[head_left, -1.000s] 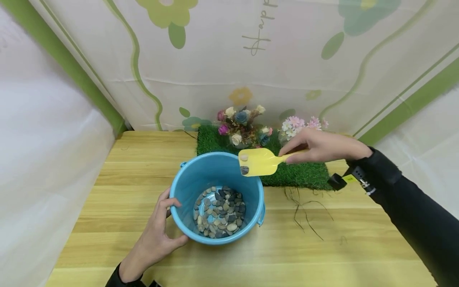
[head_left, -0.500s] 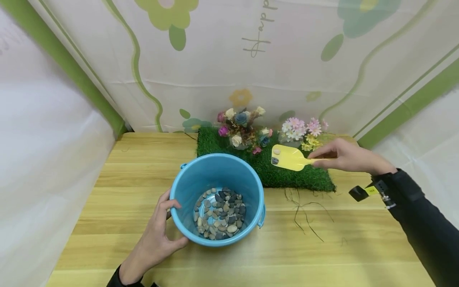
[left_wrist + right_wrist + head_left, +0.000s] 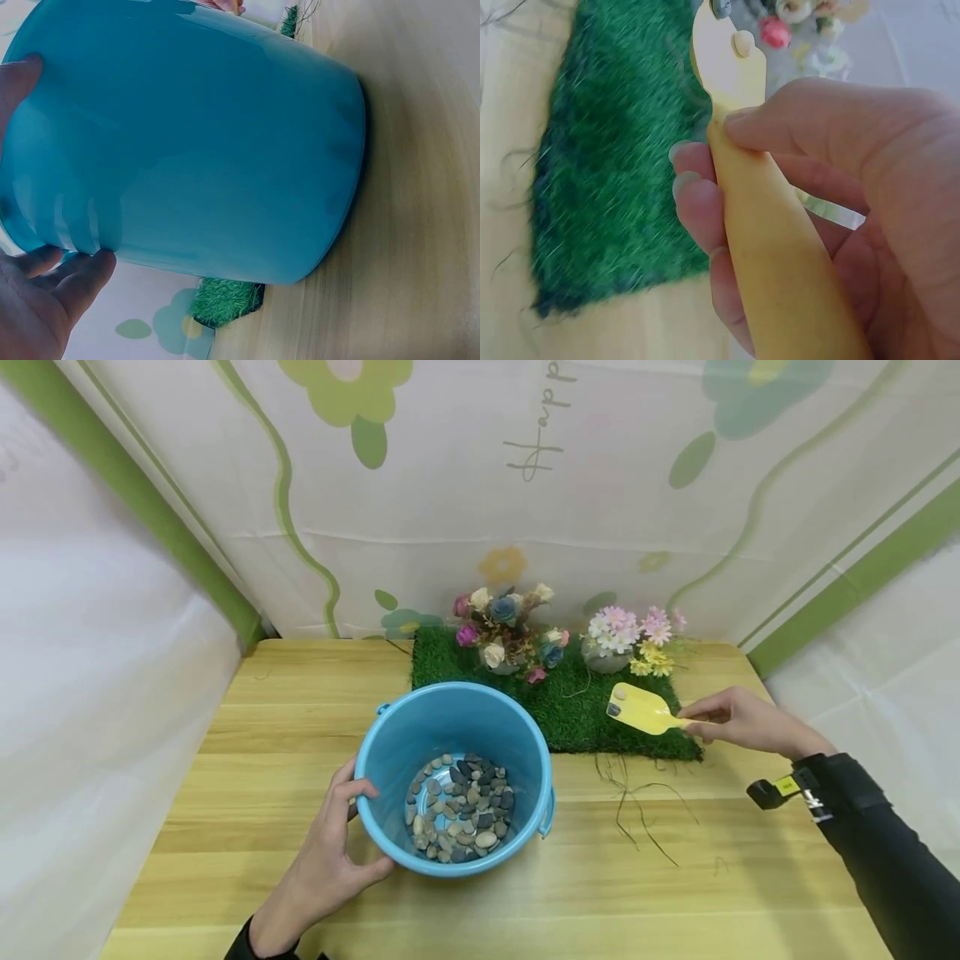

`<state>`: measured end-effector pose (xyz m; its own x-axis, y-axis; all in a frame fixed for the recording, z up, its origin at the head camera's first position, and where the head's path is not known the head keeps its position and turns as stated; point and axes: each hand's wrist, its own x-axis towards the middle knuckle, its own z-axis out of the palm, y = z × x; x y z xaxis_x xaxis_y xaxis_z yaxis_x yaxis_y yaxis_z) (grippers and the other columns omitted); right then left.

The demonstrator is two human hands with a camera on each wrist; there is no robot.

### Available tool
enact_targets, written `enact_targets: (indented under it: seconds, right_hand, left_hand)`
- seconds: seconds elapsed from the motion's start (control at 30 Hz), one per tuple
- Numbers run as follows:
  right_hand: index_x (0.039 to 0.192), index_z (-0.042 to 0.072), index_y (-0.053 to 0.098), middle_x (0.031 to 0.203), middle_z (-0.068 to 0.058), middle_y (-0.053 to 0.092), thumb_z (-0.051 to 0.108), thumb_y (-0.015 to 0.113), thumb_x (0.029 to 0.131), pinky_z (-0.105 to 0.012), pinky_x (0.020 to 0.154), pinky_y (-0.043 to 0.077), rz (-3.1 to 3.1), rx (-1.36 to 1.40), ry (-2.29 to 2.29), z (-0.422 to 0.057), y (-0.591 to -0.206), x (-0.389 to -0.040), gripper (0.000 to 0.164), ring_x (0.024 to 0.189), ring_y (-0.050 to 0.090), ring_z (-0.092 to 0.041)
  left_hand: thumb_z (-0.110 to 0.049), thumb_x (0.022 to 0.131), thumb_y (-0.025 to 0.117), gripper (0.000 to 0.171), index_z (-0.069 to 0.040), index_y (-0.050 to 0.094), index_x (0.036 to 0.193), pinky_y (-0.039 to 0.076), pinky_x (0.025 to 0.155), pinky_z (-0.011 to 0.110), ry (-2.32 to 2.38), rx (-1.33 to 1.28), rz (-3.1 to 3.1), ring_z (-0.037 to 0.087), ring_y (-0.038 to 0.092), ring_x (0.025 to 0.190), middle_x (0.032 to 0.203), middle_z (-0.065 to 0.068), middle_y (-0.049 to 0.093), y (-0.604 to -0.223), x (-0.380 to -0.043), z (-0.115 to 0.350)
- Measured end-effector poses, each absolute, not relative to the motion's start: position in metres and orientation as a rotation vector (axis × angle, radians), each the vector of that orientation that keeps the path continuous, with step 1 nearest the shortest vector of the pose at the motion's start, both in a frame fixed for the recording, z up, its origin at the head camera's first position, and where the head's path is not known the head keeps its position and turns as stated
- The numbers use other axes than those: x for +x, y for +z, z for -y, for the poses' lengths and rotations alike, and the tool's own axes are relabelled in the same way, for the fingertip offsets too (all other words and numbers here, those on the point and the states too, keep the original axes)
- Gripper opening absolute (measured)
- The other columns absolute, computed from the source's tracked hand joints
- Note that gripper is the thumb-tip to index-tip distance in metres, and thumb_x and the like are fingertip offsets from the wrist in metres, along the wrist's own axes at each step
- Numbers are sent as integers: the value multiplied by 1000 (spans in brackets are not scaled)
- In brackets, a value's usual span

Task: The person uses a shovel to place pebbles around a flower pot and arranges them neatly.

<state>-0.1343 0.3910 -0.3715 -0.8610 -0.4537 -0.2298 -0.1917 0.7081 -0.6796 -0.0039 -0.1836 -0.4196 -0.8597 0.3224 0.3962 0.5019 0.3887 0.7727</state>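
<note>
A blue bucket (image 3: 459, 693) stands upright on the wooden table, with many grey, tan and dark pebbles (image 3: 468, 810) across its bottom. My left hand (image 3: 326, 847) grips the bucket's left side, a fingertip over the rim and the thumb against the outer wall. In the left wrist view, the fingers press on the bucket's wall (image 3: 202, 142). Over the right end of the artificial grass mat (image 3: 577, 727), my right hand (image 3: 750, 720) holds a yellow toy shovel (image 3: 647, 710) by its handle. One pale pebble (image 3: 620, 694) and one dark pebble (image 3: 613, 709) lie on its blade.
Two flower arrangements, one of mixed roses (image 3: 504, 631) and one of pink, white and yellow blooms (image 3: 626, 639), stand on the mat's back part. Dark loose strands (image 3: 637, 793) lie on the table (image 3: 600, 893) before it. A patterned cloth (image 3: 450, 485) hangs behind.
My right hand has carried the shovel with its two pebbles rightward, from over the bucket's rim to above the mat's right end. My left hand and the bucket have stayed put.
</note>
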Motion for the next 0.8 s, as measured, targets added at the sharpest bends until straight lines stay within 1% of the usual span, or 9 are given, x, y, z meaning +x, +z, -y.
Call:
enact_targets:
  seconds: [0.13,0.27,0.4,0.47,0.63,0.8]
  right_hand:
    - [133,-5,61,113,-19,70,23,65,101,-46,84,56,-2528,-401,-948,-406,-383,-132,43,90,68,-29]
    - [133,-10,58,109,-19,71,18,64,102,-47,83,56,-2520,-341,-961,-417,-391,-132,42,91,67,-34]
    - [129,-13,59,107,-20,71,11,63,101,-46,79,57,-2521,-328,-942,-421,-396,-135,38,88,68,-34]
    - [128,-14,60,109,-21,70,11,64,100,-45,78,57,-2531,-332,-910,-420,-397,-137,37,86,68,-33]
    - [125,-16,61,113,-27,67,9,64,99,-44,78,57,-2535,-331,-862,-411,-394,-143,36,86,68,-33]
    - [124,-16,61,108,-24,70,8,63,99,-45,77,58,-2525,-303,-826,-402,-386,-149,35,86,69,-34]
  left_hand:
    - [-7,69,90,75,-6,40,125,54,86,57,-1473,-735,2463,47,39,133,161,16,23,-418,-4,183]
    - [-6,69,91,75,-6,40,125,54,85,57,-1475,-740,2460,47,39,133,160,16,23,-418,-4,183]
    - [-5,69,90,73,-3,41,124,55,84,58,-1469,-753,2448,49,40,131,160,18,24,-419,-4,183]
    - [-5,69,90,73,-3,41,123,54,84,59,-1462,-756,2445,50,40,131,160,18,24,-419,-4,183]
    - [-6,69,90,74,-6,41,124,54,86,58,-1448,-741,2460,50,40,131,160,17,23,-418,-4,183]
    - [-6,68,90,74,-5,41,124,54,86,57,-1446,-741,2463,49,40,131,160,17,23,-418,-4,183]
